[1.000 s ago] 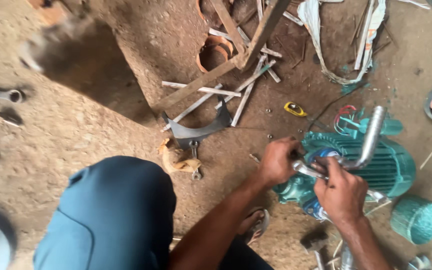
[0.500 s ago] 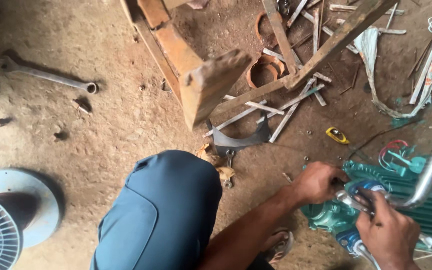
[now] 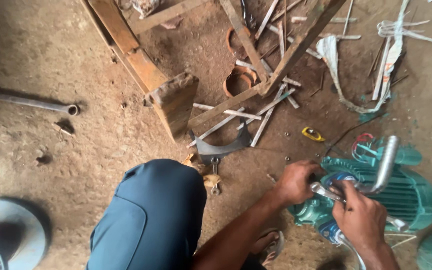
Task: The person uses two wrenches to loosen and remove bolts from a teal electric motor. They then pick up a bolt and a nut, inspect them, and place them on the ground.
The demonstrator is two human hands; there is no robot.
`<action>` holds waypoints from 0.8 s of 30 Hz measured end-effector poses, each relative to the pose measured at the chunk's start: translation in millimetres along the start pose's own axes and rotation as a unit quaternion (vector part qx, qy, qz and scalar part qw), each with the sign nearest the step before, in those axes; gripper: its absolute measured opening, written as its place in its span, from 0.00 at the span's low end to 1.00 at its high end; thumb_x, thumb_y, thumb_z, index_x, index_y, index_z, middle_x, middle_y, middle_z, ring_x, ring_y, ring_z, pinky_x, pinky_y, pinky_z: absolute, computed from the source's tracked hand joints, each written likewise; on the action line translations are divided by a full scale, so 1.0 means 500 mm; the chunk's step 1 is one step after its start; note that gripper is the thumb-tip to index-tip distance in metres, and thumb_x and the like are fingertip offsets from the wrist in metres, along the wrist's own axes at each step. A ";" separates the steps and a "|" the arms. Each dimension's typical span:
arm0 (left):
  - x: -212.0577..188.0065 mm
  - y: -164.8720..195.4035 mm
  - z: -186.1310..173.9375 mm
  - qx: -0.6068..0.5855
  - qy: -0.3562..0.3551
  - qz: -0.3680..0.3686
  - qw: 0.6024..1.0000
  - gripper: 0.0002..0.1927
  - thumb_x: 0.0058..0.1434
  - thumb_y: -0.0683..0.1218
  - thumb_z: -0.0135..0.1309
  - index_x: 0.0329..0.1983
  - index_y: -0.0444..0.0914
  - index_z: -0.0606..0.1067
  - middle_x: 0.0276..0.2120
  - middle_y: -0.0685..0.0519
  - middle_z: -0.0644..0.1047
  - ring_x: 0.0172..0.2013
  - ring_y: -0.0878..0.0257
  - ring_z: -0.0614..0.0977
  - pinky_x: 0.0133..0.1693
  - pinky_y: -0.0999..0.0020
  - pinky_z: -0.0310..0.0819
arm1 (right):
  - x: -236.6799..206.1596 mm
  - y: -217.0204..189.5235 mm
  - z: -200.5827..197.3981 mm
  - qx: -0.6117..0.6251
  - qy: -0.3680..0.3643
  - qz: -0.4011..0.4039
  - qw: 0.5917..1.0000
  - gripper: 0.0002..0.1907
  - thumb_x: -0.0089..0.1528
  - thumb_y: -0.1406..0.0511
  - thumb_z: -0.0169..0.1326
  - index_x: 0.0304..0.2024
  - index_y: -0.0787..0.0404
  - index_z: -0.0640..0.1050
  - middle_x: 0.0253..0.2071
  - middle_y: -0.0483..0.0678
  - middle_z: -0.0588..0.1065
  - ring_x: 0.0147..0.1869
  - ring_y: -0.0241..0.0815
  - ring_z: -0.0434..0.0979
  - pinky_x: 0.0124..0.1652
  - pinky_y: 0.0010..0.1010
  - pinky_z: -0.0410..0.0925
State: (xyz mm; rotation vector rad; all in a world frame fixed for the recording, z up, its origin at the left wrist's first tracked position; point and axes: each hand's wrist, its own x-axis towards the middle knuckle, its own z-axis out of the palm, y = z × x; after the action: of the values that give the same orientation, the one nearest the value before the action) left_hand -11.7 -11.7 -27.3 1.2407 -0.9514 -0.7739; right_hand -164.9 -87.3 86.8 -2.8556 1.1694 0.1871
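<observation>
A teal electric motor (image 3: 406, 195) with cooling fins lies on the dirt floor at the lower right. My left hand (image 3: 296, 181) grips its near end. My right hand (image 3: 363, 220) is closed around a bent silver metal tool (image 3: 383, 167) whose handle rises over the motor. A shiny rod end (image 3: 323, 190) sticks out between both hands. My knee in blue trousers (image 3: 151, 215) fills the lower middle.
A small spanner (image 3: 215, 176) and a dark curved metal piece (image 3: 221, 147) lie by my knee. A long spanner (image 3: 26, 101) rests at the left, a fan guard (image 3: 1, 240) at the lower left. Wooden beams (image 3: 141, 65), white sticks and a yellow object (image 3: 312, 133) lie beyond.
The view has swung left and down, so the motor and both hands sit further right in the picture. Both hands keep their hold on the motor and tool.
</observation>
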 end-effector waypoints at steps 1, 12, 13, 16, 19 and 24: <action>-0.002 -0.002 -0.001 -0.012 0.003 0.001 1.000 0.22 0.45 0.37 0.59 0.47 0.37 0.78 0.43 0.44 0.78 0.42 0.48 0.82 0.44 0.58 0.79 | 0.003 -0.001 -0.002 0.021 0.000 -0.006 1.000 0.22 0.53 0.64 0.58 0.51 0.56 0.79 0.33 0.54 0.80 0.35 0.59 0.81 0.36 0.49 0.73; 0.001 -0.055 0.031 0.029 -0.018 0.038 0.999 0.18 0.47 0.37 0.64 0.44 0.36 0.79 0.41 0.43 0.80 0.45 0.42 0.81 0.47 0.53 0.76 | 0.017 -0.014 -0.018 0.106 0.009 -0.020 0.994 0.21 0.51 0.73 0.55 0.48 0.59 0.79 0.39 0.53 0.82 0.39 0.57 0.82 0.36 0.46 0.74; 0.003 -0.057 0.029 0.031 -0.038 0.033 0.998 0.18 0.47 0.37 0.64 0.44 0.36 0.79 0.42 0.43 0.81 0.45 0.42 0.81 0.47 0.53 0.75 | 0.018 -0.015 -0.023 0.112 0.011 -0.022 0.993 0.21 0.51 0.73 0.55 0.48 0.59 0.79 0.39 0.53 0.82 0.38 0.57 0.82 0.36 0.45 0.74; 0.017 -0.051 0.011 0.039 -0.074 0.051 0.995 0.19 0.47 0.38 0.64 0.45 0.36 0.80 0.43 0.43 0.81 0.48 0.43 0.80 0.50 0.53 0.74 | 0.022 -0.023 -0.032 0.116 0.010 -0.022 0.993 0.21 0.51 0.73 0.55 0.48 0.59 0.79 0.37 0.52 0.82 0.35 0.55 0.83 0.35 0.45 0.74; 0.025 -0.033 -0.002 0.039 -0.070 0.096 0.992 0.20 0.48 0.38 0.64 0.47 0.35 0.79 0.46 0.42 0.80 0.51 0.43 0.80 0.52 0.53 0.73 | 0.025 -0.026 -0.038 0.093 0.001 -0.016 0.995 0.20 0.51 0.72 0.56 0.47 0.60 0.79 0.35 0.53 0.81 0.33 0.56 0.82 0.33 0.46 0.73; 0.006 -0.010 0.013 -0.039 -0.023 -0.035 0.998 0.26 0.44 0.35 0.61 0.51 0.34 0.76 0.43 0.42 0.81 0.46 0.47 0.84 0.48 0.57 0.78 | 0.025 -0.023 -0.035 0.062 -0.002 -0.022 0.998 0.22 0.49 0.71 0.59 0.47 0.62 0.79 0.32 0.55 0.80 0.31 0.59 0.80 0.31 0.48 0.71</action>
State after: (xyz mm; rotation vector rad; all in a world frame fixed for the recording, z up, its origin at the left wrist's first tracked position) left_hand -16.2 -18.1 -31.2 1.1971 -0.9102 -0.8907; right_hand -146.1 -89.4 102.4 -2.7685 1.0773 0.1148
